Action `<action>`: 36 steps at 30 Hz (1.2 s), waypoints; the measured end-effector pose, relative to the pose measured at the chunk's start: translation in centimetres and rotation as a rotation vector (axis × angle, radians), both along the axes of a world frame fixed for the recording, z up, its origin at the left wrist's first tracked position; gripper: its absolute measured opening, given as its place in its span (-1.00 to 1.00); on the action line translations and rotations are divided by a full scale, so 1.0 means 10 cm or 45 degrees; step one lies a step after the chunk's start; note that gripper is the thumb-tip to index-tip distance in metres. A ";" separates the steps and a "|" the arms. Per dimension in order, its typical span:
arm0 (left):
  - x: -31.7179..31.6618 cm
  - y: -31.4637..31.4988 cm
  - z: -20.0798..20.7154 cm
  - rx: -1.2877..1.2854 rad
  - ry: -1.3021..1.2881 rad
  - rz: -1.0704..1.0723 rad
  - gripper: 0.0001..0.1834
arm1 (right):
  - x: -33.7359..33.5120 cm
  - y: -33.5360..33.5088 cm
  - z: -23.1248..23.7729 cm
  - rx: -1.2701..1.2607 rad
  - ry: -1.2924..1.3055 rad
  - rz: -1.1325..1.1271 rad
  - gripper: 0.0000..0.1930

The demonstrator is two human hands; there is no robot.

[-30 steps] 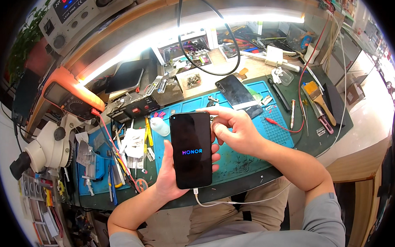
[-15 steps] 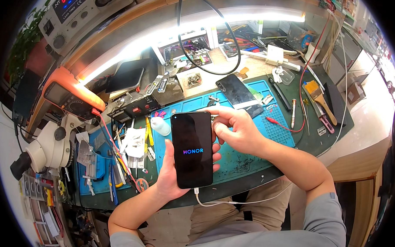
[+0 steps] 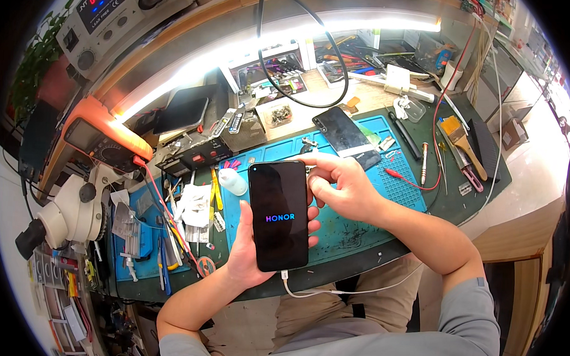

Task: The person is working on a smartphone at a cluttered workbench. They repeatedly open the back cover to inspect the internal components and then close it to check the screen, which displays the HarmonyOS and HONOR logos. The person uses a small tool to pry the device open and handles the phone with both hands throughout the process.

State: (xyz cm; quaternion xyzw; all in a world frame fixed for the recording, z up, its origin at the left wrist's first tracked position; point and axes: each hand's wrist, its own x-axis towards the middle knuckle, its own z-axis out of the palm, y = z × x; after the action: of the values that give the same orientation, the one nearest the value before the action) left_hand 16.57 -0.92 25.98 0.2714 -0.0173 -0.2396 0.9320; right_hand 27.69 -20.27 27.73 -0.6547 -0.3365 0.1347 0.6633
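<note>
A black smartphone (image 3: 278,240) stands nearly upright in front of me, its dark screen lit with a small coloured logo. My left hand (image 3: 247,259) is wrapped round its lower part, thumb along the left edge and fingertips showing past the right edge. At the phone's upper right, my right hand (image 3: 342,187) has its forefinger reaching to the top corner. Its other fingers are curled against the side; their exact contact is partly hidden. A white charging cable (image 3: 331,292) plugs into the phone's bottom and runs off to the right over my lap.
Beneath the phone lies a blue work mat (image 3: 352,234). A small white bottle (image 3: 233,182) stands left of it; another phone (image 3: 342,133) lies behind. An orange multimeter (image 3: 101,140) and a microscope (image 3: 70,214) are at left. A brush (image 3: 465,143) and a red probe lead (image 3: 410,179) lie right.
</note>
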 end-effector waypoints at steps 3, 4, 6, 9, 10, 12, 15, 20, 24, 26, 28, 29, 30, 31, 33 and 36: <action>0.01 -0.01 0.00 0.028 -0.013 -0.007 0.05 | 0.01 -0.01 -0.02 -0.005 -0.005 -0.003 -0.56; 0.01 0.00 0.00 0.023 -0.011 -0.005 0.05 | 0.01 -0.01 -0.03 -0.004 -0.015 -0.006 -0.56; 0.00 0.00 0.00 0.013 -0.008 -0.002 0.06 | 0.02 0.00 -0.04 -0.003 -0.028 -0.010 -0.57; 0.00 0.01 0.01 0.022 -0.002 0.002 0.06 | 0.02 0.01 -0.04 0.003 -0.019 -0.004 -0.57; 0.00 0.00 0.01 0.018 0.001 0.004 0.06 | 0.02 0.01 -0.05 0.006 -0.007 -0.003 -0.57; -0.01 0.00 0.00 0.012 0.008 0.008 0.06 | 0.02 0.01 -0.04 0.010 0.006 -0.003 -0.57; 0.00 0.00 0.02 0.028 -0.001 -0.001 0.06 | 0.01 0.01 -0.04 0.005 0.013 -0.004 -0.57; 0.01 0.00 -0.02 -0.022 -0.021 -0.018 0.05 | 0.00 0.01 -0.03 0.016 0.036 -0.001 -0.56; 0.00 0.01 -0.03 -0.059 -0.040 -0.020 0.01 | 0.01 0.02 -0.01 -0.010 0.073 0.007 -0.65; -0.03 0.01 0.05 0.072 -0.015 0.024 -0.04 | 0.00 0.04 0.03 -0.014 0.169 0.023 -0.68; -0.04 0.00 0.08 0.174 -0.031 0.047 -0.09 | 0.02 0.05 -0.05 -0.041 0.136 0.027 -0.67; -0.04 -0.02 0.08 0.212 -0.059 0.047 -0.10 | 0.02 0.06 -0.07 -0.057 0.119 0.028 -0.67; -0.03 -0.03 0.08 0.249 -0.087 0.048 -0.10 | 0.01 0.05 -0.06 -0.052 0.110 0.013 -0.67; -0.04 -0.04 0.07 0.272 -0.113 0.080 -0.09 | -0.01 0.06 -0.04 -0.051 0.100 0.009 -0.66; -0.04 -0.04 0.04 0.320 -0.165 0.146 -0.05 | -0.02 0.09 -0.04 -0.089 0.094 0.002 -0.67; -0.08 0.03 -0.09 0.265 -0.109 0.168 -0.02 | -0.01 0.08 -0.03 -0.196 0.143 -0.010 -0.67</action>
State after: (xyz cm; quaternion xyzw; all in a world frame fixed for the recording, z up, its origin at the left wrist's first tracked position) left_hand 15.81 -0.67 25.11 0.3772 -0.0142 -0.1666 0.9109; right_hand 27.55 -19.46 27.43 -0.6964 -0.2848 0.1941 0.6295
